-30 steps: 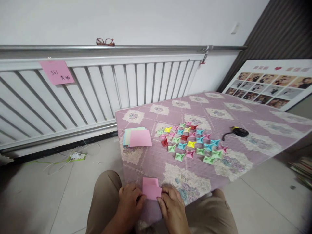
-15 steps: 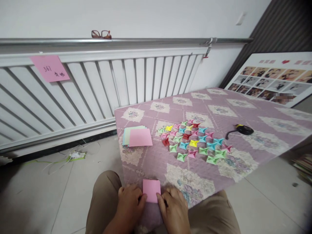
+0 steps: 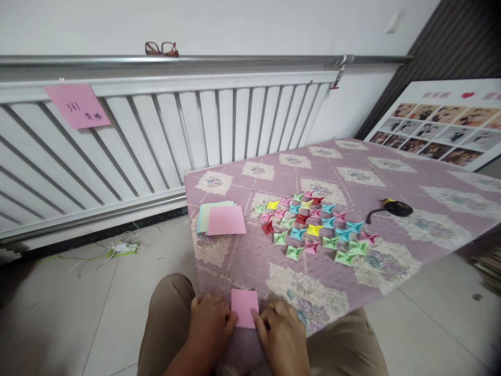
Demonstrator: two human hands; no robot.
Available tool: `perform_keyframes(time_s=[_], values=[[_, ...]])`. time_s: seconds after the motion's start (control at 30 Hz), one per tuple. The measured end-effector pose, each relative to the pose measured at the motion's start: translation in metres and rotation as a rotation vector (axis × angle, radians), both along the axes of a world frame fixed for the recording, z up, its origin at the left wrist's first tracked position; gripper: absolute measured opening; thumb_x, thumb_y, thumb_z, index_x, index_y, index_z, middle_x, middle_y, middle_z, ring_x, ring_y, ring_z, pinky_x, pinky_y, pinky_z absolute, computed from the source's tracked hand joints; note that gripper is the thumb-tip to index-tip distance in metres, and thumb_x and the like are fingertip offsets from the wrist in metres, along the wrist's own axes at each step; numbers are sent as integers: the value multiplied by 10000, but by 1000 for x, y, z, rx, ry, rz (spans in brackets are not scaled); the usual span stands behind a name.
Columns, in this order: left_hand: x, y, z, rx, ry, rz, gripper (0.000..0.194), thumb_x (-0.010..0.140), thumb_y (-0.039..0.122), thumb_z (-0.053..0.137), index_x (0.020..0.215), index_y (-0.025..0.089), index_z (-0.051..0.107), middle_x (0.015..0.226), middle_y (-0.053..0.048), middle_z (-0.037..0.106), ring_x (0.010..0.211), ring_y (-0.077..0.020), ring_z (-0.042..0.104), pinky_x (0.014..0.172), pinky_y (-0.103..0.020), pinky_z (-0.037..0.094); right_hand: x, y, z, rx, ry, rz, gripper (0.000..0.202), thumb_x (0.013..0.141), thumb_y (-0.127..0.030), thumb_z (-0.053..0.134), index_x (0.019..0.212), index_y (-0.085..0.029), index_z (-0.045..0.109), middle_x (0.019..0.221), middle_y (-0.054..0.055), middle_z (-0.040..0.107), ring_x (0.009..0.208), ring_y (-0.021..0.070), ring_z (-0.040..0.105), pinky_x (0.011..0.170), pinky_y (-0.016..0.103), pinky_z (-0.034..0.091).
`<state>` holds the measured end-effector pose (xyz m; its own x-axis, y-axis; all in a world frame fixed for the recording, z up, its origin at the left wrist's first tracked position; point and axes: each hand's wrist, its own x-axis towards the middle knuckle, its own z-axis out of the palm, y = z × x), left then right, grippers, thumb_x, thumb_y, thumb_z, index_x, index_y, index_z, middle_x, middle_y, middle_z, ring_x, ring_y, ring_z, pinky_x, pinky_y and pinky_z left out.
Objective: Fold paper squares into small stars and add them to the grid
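Note:
A small pink paper square (image 3: pixel 245 308), which looks folded, lies flat near the table's front edge. My left hand (image 3: pixel 211 321) is at its left side, with the thumb on the lower left corner and the other fingers curled. On the opposite side, my right hand (image 3: pixel 279 329) has its thumb on the lower right corner, its fingers bent too. Beyond them, several folded paper pieces (image 3: pixel 313 230) in green, pink, blue, yellow and red stand in slanting rows. A stack of paper sheets (image 3: pixel 226 220), pink on top, sits to the left.
The patterned tablecloth (image 3: pixel 250 261) covers the table. A black object with a cord (image 3: pixel 397 208) lies at right. Behind is a white radiator (image 3: pixel 219 125) with a pink note (image 3: pixel 78 107); glasses (image 3: pixel 161 49) rest on its pipe. A photo board (image 3: pixel 438 125) leans at right. A power strip (image 3: pixel 124 249) lies on the floor.
The view has shifted slightly. Both hands keep about the same hold at the lower corners of the pink paper, which looks unchanged.

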<state>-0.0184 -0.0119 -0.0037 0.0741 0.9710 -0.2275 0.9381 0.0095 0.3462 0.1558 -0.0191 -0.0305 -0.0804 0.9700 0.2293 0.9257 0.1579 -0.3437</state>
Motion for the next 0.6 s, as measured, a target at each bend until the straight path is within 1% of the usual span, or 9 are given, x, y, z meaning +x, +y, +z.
perform_keyframes(time_s=[0.23,0.43,0.6], values=[[0,1,1,-8,12,-20,293,868,323,452,688,199,647,833,-31,675,857,-221,559,807,-398,265,-1,2,3,-31,-52,-12,258,821,-311,640,578,-227,617,733,38,593,773,214,520,685,318,346],[0,3,1,-25,20,-18,280,867,314,453,711,205,658,859,-30,679,874,-227,563,814,-404,267,-1,4,4,-54,-86,-4,274,847,-345,604,595,-238,625,739,33,599,787,218,528,670,321,348],[0,2,0,-6,27,-30,275,870,301,454,719,208,665,855,-34,681,877,-231,566,816,-402,279,-1,5,0,1,-99,5,273,817,-329,640,561,-239,607,721,38,599,775,230,533,651,332,354]])
